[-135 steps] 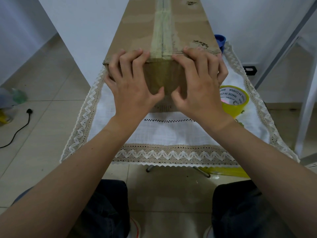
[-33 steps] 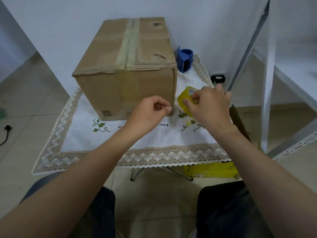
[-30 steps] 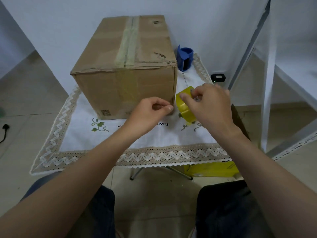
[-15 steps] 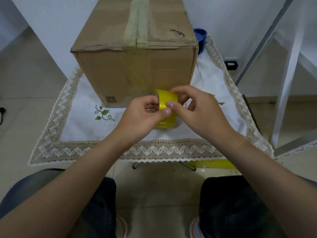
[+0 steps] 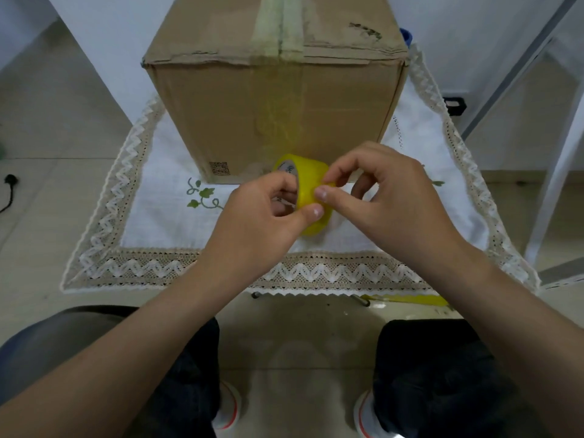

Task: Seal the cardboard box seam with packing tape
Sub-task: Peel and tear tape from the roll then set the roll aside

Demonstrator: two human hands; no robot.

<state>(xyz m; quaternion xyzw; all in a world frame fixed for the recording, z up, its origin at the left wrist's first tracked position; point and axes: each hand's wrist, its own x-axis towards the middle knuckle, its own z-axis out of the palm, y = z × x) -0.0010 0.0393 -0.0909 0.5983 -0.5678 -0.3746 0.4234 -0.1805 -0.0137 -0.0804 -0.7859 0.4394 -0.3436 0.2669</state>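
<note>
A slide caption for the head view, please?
Left hand and right hand grip a yellow tape roll before the cardboard box.

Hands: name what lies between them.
The yellow tape roll: the left hand grips it, the right hand pinches it; the head view shows this.

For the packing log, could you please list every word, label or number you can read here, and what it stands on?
Nothing is legible.
tape roll: print on its inner core, too blurred.
cardboard box: square code patch low on the front and black marks on top, unreadable.
</note>
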